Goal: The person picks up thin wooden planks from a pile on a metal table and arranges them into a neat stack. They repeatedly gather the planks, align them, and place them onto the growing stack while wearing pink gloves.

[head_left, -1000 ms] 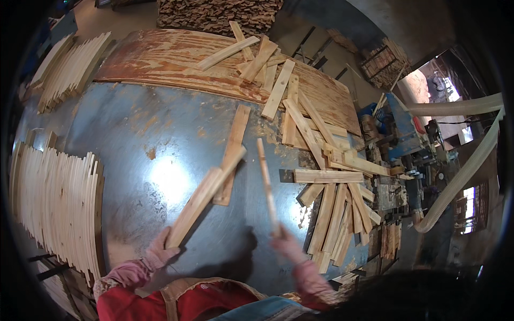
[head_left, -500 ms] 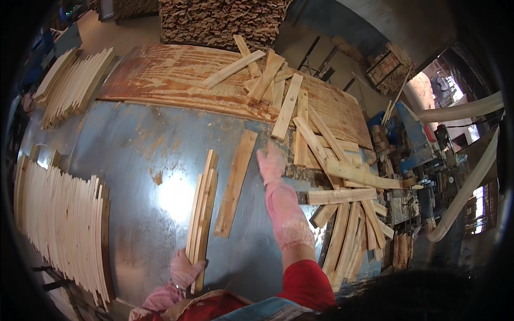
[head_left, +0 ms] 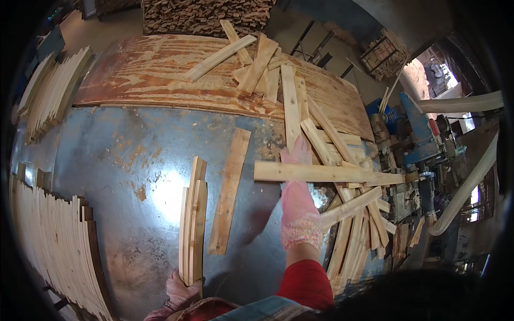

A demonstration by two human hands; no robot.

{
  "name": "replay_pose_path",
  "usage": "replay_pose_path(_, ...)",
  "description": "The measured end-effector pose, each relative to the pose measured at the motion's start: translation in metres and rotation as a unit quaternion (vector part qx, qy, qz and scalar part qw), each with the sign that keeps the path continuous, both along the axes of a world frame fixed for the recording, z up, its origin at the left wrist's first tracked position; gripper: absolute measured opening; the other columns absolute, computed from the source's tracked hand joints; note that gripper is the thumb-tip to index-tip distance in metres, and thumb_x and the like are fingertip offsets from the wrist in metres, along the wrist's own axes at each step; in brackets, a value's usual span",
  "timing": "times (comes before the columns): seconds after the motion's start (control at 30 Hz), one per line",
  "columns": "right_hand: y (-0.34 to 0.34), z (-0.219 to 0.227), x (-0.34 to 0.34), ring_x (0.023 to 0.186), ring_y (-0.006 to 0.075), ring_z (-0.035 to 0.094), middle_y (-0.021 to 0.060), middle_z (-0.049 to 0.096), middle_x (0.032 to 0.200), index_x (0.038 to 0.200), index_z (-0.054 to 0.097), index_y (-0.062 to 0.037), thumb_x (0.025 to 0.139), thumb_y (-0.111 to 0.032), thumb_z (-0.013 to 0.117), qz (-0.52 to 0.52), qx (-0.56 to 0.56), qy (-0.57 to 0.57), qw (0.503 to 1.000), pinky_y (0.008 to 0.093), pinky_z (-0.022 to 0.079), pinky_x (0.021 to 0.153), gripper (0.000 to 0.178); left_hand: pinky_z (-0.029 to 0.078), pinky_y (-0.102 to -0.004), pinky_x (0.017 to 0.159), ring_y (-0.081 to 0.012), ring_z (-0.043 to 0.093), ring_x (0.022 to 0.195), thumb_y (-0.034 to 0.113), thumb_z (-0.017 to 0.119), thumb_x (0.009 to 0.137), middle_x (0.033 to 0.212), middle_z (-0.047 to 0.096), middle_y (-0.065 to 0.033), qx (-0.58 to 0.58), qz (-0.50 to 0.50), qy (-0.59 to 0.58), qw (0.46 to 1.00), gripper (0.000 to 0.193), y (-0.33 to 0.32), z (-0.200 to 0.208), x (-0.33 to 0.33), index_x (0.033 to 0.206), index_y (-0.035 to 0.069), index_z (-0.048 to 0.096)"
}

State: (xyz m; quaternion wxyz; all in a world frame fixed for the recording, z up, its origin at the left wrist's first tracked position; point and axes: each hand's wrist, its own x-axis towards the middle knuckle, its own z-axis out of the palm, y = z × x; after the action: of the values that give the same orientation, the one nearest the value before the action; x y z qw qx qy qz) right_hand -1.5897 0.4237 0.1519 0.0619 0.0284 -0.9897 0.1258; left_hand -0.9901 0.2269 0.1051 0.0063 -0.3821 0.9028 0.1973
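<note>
My left hand (head_left: 182, 291), in a pink glove, is closed around the near end of a small bundle of wooden strips (head_left: 193, 230) at the lower middle. My right hand (head_left: 297, 154), gloved in pink too, grips the near end of a pale wooden strip (head_left: 289, 104) that points away from me. A long pale board (head_left: 321, 172) crosses over my right wrist and hides part of it. Between my hands, a single browner strip (head_left: 230, 192) lies on the metal tabletop (head_left: 144, 144), touched by neither hand.
Loose strips (head_left: 348, 241) are heaped at the right, beside a machine (head_left: 423, 139) with a ribbed hose (head_left: 471, 187). Neat rows of strips (head_left: 53, 235) stand at the left. A worn plywood sheet (head_left: 144, 69) covers the far side, with more strips across it.
My right hand has reached the pale strip and its near end has swung right and toward me. The long board has slid leftward from the machine, over my wrist. My left hand keeps its bundle.
</note>
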Motion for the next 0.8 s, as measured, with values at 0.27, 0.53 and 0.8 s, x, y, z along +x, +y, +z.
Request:
replay_pose_path(0.27,0.048,-0.026,-0.006,0.135,0.049,0.055,0.0287,0.057,0.148,0.167,0.033,-0.0109,0.087,-0.049,0.082,-0.145,0.067,-0.045,0.986,0.0594,0.041,0.119,0.101,0.059,-0.0523,0.091,-0.0444,0.072,0.102,0.047,0.095,0.07,0.107,0.072,-0.0244,0.224,0.054,-0.043,0.972,0.078,-0.021,0.09,-0.044,0.125,0.0,0.066)
replay_pose_path(0.53,0.106,-0.065,0.074,0.115,0.0326,0.067,0.0233,0.066,0.131,0.151,0.052,-0.0014,0.108,-0.034,0.062,-0.01,-0.531,-0.265,0.805,0.0505,0.057,0.095,0.055,0.056,-0.0512,0.101,-0.0445,0.07,0.112,0.051,0.091,0.077,0.115,0.072,-0.026,0.22,0.002,-0.036,0.975,0.082,-0.021,0.077,-0.031,0.135,0.001,0.063)
replay_pose_path(0.8,0.067,-0.03,0.392,0.116,0.0413,0.067,0.0272,0.065,0.138,0.157,0.047,0.0009,0.107,-0.052,0.048,0.0,-0.818,-0.471,0.33,0.0594,0.053,0.091,0.073,0.059,-0.0449,0.096,-0.0325,0.075,0.105,0.037,0.086,0.086,0.113,0.077,-0.0242,0.395,0.033,0.178,0.901,0.066,-0.053,0.037,0.001,0.134,-0.003,0.066)
